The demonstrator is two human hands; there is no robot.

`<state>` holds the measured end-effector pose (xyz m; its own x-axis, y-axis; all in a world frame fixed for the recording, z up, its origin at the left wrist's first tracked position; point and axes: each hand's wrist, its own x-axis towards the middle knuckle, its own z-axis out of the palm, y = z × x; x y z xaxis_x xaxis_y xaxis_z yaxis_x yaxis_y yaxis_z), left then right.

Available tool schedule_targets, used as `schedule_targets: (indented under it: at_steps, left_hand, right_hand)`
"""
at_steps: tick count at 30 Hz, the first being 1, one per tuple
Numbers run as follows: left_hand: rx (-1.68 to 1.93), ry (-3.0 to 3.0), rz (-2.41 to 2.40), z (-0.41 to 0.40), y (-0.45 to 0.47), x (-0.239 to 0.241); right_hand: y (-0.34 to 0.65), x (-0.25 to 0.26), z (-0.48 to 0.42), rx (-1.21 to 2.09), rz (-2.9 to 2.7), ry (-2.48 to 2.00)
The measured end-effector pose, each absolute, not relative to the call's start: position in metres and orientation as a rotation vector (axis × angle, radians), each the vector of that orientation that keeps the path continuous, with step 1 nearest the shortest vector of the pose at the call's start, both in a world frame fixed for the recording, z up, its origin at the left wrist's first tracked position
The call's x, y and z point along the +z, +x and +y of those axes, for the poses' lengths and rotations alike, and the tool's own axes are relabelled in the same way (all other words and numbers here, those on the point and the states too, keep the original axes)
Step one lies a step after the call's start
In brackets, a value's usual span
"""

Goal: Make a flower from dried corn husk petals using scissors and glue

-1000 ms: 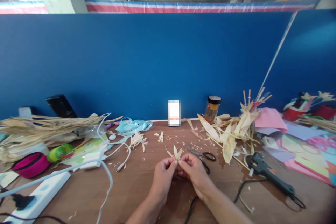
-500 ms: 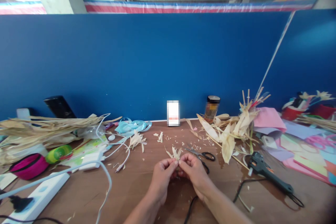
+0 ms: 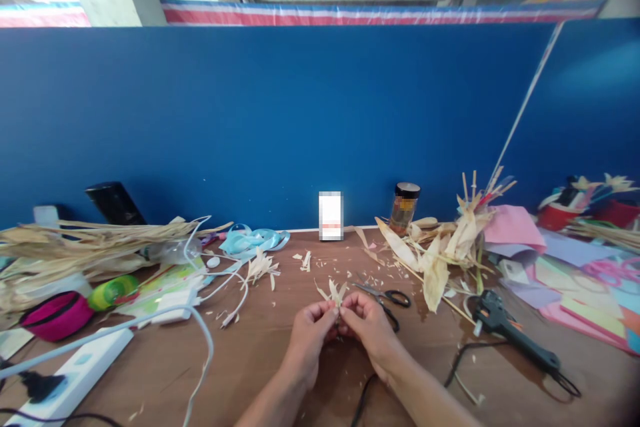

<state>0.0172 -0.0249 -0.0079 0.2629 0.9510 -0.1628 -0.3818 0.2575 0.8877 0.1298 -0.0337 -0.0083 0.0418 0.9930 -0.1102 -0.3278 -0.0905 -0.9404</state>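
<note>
Pale pointed strips fan upward from between my fingertips, forming a small corn husk flower [image 3: 336, 291]. My left hand [image 3: 314, 330] pinches its base from the left, and my right hand [image 3: 367, 327] pinches it from the right. Both thumbs meet at the base, while the other fingers curl behind and partly hide the lower end. Just beyond my right hand lies a pair of black-handled scissors [image 3: 397, 297], partly covered by that hand. Husk scraps [image 3: 263, 265] form a little pile to the left.
At right are a black glue gun [image 3: 520, 333] with its cord, dried husks [image 3: 435, 273] and coloured papers [image 3: 575, 307]. A lidded jar [image 3: 405, 208] stands by the blue partition [image 3: 300, 113]. At left are a white power strip [image 3: 85, 367], cables, a magenta pouch [image 3: 57, 317] and light-blue ribbon [image 3: 253, 241].
</note>
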Motion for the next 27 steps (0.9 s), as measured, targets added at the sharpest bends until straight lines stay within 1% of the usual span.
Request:
schedule_targets:
  at_steps: [13,27]
  left_hand:
    - [1.043,0.802,0.865,-0.0236,0.0163,-0.0076]
    - [1.039,0.823,0.869,-0.0244,0.0152,-0.0072]
  right_hand:
    - [0.1296,-0.0076,-0.0339,1.411,-0.849,-1.043]
    - [0.132,-0.0083,-0.0342,1.375,-0.905,-1.072]
